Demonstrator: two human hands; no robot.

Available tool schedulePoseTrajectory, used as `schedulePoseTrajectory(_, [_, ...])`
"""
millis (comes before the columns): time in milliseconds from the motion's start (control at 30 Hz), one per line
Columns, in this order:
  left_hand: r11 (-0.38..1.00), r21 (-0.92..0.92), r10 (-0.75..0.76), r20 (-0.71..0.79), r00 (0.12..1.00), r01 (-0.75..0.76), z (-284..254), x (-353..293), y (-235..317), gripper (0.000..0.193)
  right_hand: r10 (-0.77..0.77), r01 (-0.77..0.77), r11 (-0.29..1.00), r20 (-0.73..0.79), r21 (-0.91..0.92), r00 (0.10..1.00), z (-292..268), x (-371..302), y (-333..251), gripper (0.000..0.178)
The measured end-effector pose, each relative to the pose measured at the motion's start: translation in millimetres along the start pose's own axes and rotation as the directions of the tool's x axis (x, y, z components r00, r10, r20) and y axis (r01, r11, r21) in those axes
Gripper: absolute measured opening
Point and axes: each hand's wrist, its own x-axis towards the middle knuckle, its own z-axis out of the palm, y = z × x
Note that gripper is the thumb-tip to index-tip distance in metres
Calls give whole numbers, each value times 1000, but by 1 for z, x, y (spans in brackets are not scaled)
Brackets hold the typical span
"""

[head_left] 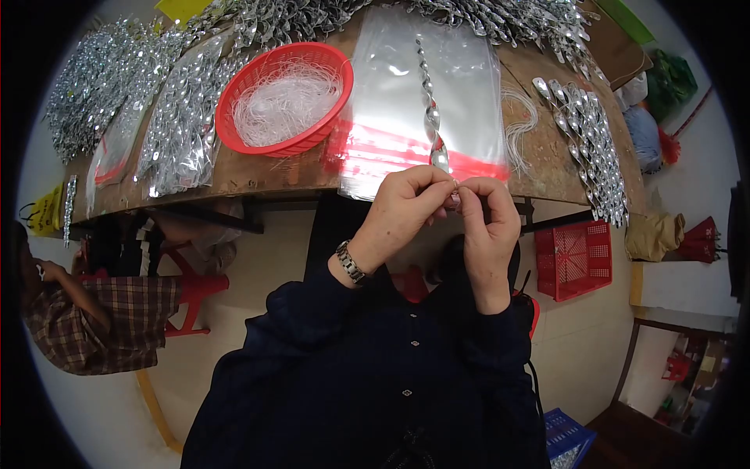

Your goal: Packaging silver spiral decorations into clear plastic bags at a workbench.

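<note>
A silver twisted spiral ornament [432,117] lies lengthwise over a stack of clear plastic bags [461,78] with red strips near their front edge. At its wide near end, my left hand [406,205] and my right hand [488,223] meet with fingertips pinched together. My left fingers close around the ornament's end. Thumb and forefinger of my right hand pinch at the same spot, and what is between them is too small to make out. A loose bundle of thin white strings [519,129] lies to the right of the bags.
A red basket [344,78] of fine white strings stands left of the bags. Silver spirals are heaped along the table's far side [289,23], with more at the right [582,144]. A red crate [574,262] is below right. At the left sits another person in plaid [117,320].
</note>
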Motion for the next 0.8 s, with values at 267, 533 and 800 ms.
schedulePoseTrajectory(267, [997,48,54,-8,998,-54,1,0,-1,16,-152,152,975,9,-163,988,0,2,-4,4])
schedulePoseTrajectory(533, [995,52,84,-4,996,-84,2,-1,0,16,-72,74,996,50,-48,996,-2,2,4,2])
schedulePoseTrajectory(800, [991,103,88,4,996,-88,0,0,-1,15,151,-176,929,101,327,983,-8,5,0,6])
